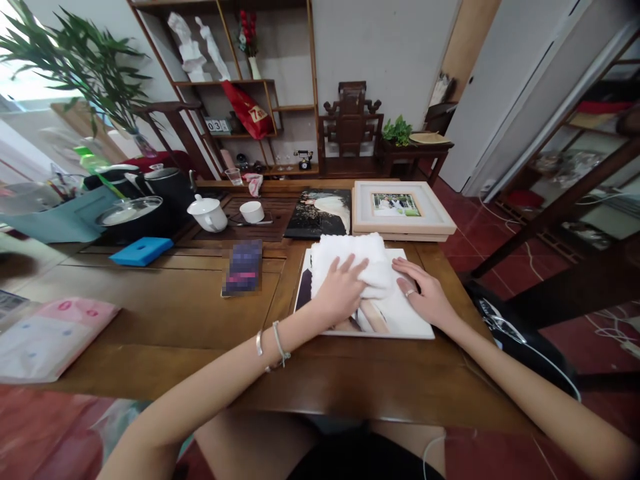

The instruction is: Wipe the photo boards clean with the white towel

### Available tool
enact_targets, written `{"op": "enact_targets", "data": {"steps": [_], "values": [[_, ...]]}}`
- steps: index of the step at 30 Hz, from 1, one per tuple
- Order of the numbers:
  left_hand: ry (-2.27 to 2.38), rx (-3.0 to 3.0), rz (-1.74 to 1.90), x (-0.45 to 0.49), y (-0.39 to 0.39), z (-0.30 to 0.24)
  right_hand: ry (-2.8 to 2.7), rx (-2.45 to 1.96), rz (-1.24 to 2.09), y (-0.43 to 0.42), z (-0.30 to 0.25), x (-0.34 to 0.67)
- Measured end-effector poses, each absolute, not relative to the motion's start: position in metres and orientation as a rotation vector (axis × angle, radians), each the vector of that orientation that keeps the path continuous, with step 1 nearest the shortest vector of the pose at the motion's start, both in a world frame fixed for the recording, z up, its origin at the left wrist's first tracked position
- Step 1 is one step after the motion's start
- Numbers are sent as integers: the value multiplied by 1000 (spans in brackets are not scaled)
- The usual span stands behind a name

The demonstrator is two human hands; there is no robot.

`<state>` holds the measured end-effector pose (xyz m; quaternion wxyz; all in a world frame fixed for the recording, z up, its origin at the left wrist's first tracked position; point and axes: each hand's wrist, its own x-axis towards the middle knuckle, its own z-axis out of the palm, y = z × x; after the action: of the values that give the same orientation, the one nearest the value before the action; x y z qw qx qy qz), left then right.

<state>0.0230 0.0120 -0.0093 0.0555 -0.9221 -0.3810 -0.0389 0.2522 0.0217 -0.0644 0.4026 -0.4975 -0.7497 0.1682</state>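
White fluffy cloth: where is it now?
Just right of centre in the head view, the cloth lies on the rectangular white-edged photo panel, under the left hand and beside the right hand.

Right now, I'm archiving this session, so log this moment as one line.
left hand: spread on white cloth; right hand: at right edge of photo print; white cloth: partly covering photo print; framed photo: beyond

From here I see a brown wooden table (350, 380). A flat picture (400, 320) lies on it, under the left hand (345, 287) and the right hand (425, 297). Just past the right hand sits a pale frame (440, 212). Past the left hand is a dark picture (310, 220). Left of that hand lies a blurry purple thing (243, 267), then a blue block (143, 251), farther off. A pink and white packet (65, 327) lies far left.
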Motion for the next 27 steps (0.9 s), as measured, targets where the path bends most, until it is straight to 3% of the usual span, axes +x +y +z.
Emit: {"op": "enact_targets", "data": {"steps": [7,15,22,27], "values": [[-1041,-2897,-259,12,-57,-1,-1918,-1226,409,23,-66,253],[-1714,-2495,-406,-29,2,1,-1917,-1259,454,22,-65,251],[-1788,-2420,-564,-35,5,-12,-2062,-1419,181,12,-51,247],[-1807,-2378,-669,-45,10,-17,-2521,-1098,47,-25,-20,212]]}}
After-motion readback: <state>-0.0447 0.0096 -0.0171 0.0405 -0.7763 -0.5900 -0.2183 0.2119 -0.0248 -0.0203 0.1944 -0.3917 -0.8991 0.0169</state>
